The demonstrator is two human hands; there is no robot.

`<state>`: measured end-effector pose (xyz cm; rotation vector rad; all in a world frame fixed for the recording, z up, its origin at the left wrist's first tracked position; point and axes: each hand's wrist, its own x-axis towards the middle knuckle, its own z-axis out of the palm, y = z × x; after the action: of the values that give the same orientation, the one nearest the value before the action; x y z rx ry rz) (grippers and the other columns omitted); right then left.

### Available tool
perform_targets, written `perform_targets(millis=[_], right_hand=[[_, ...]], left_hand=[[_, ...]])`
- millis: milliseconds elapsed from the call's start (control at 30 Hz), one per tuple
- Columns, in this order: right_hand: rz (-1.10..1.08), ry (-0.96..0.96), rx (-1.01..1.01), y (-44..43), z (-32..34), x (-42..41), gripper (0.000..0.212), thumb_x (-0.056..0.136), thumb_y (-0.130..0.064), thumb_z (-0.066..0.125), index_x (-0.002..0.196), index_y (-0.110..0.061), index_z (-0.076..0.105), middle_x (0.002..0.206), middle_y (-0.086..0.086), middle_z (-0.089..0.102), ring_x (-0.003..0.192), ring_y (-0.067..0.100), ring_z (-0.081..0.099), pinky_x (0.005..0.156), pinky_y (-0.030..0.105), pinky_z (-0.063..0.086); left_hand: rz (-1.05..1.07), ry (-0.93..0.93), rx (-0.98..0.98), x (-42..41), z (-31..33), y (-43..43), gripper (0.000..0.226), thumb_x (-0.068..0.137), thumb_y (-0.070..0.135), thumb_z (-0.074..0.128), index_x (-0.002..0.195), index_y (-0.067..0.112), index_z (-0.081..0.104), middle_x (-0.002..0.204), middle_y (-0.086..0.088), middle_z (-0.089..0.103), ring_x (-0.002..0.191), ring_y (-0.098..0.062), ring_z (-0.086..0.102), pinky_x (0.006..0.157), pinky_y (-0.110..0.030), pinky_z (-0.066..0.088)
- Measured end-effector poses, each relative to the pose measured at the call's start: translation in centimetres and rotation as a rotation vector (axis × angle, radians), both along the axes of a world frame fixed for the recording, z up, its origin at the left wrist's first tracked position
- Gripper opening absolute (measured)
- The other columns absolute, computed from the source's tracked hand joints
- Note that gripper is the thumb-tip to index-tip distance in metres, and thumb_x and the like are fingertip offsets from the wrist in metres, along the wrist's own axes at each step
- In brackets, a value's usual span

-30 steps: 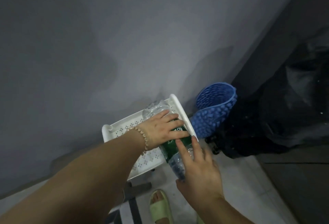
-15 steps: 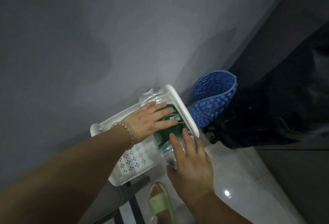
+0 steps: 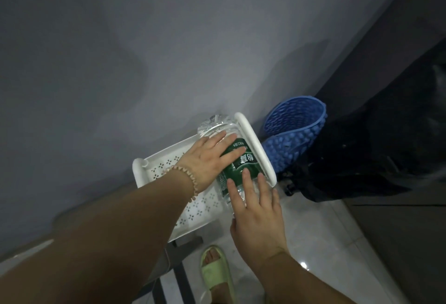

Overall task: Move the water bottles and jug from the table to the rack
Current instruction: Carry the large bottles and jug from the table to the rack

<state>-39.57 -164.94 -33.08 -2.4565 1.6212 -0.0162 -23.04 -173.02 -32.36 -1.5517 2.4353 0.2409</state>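
**A:** How many bottles are there, and where?

**B:** One water bottle (image 3: 234, 169), clear with a green label. It lies on its side on the top shelf of the white rack (image 3: 255, 144), along the right rail, with its ribbed base toward the wall (image 3: 144, 62). The cap end is under the right hand, so it cannot be seen.

**A:** And the hands?

**B:** Two. The left hand (image 3: 205, 159) lies flat on the bottle, its fingers (image 3: 226, 139) straight and spread over the label, not wrapped around it. The right hand (image 3: 258, 221) touches the near end with straight fingers (image 3: 248, 185) and also does not grip it.

**A:** What else is there?

**B:** One bead bracelet (image 3: 190, 178) is on the left wrist. One blue studded mat (image 3: 289, 144) stands curled just beside the rack, and one black bag (image 3: 362, 154) is behind it. One green slipper (image 3: 214, 272) is on the tiled floor (image 3: 325, 243).

**A:** What differs from one second ago?

**B:** The bottle lies deeper on the shelf, so less of it sticks out past the front end of the rail. The left fingers were bent over the label then, and now they are flatter. Both hands have stayed on the bottle.
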Motion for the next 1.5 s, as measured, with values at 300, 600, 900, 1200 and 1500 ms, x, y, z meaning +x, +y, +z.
perform_targets(millis=[300,600,900,1200,1500], right_hand=[[0.052,0.05,0.029,0.2,1.1,-1.2,0.095,0.051,-0.026,0.086,0.137,-0.02,0.047,0.148,0.016,0.035,0.134,0.04,0.032,0.101,0.06,0.028],[0.239,-0.039,-0.073,2.9,9.4,-5.8,0.081,0.08,-0.036,0.067,0.147,-0.023,0.025,0.156,0.014,0.014,0.143,0.032,0.003,0.11,0.057,0.011],[0.549,-0.143,-0.242,11.8,21.1,-13.3,0.098,0.067,-0.036,0.077,0.148,-0.023,0.022,0.155,0.016,0.016,0.143,0.032,0.013,0.11,0.054,0.016],[0.954,-0.336,-0.259,28.3,29.1,-10.8,0.1,0.066,-0.033,0.077,0.147,-0.024,0.02,0.155,0.017,0.016,0.142,0.031,0.014,0.109,0.055,0.022],[1.271,-0.419,-0.232,52.3,31.8,-15.2,0.084,0.091,-0.041,0.051,0.148,-0.03,-0.01,0.155,0.008,-0.022,0.139,0.022,-0.022,0.112,0.048,-0.008]], left_hand=[[0.191,-0.077,0.023,-2.9,2.7,4.4,0.09,0.093,0.012,0.045,0.142,0.026,-0.029,0.154,-0.006,-0.028,0.142,-0.025,-0.019,0.117,-0.048,-0.002],[0.507,-0.118,-0.142,-7.9,11.3,13.5,0.088,0.087,0.008,0.045,0.146,0.024,-0.019,0.156,-0.006,-0.022,0.143,-0.025,-0.018,0.113,-0.046,-0.009],[0.885,-0.06,-0.356,-18.3,23.9,30.3,0.081,0.091,0.029,0.047,0.149,0.025,-0.01,0.158,-0.004,-0.012,0.144,-0.021,-0.014,0.116,-0.044,-0.007],[1.292,-0.236,-0.409,-21.4,31.2,49.9,0.085,0.093,0.03,0.048,0.147,0.025,-0.017,0.156,-0.004,-0.021,0.143,-0.021,-0.019,0.116,-0.045,-0.009],[1.594,-0.342,-0.471,-30.5,33.3,74.6,0.081,0.094,0.031,0.045,0.147,0.026,-0.016,0.157,-0.003,-0.017,0.143,-0.023,-0.016,0.116,-0.048,-0.004]])
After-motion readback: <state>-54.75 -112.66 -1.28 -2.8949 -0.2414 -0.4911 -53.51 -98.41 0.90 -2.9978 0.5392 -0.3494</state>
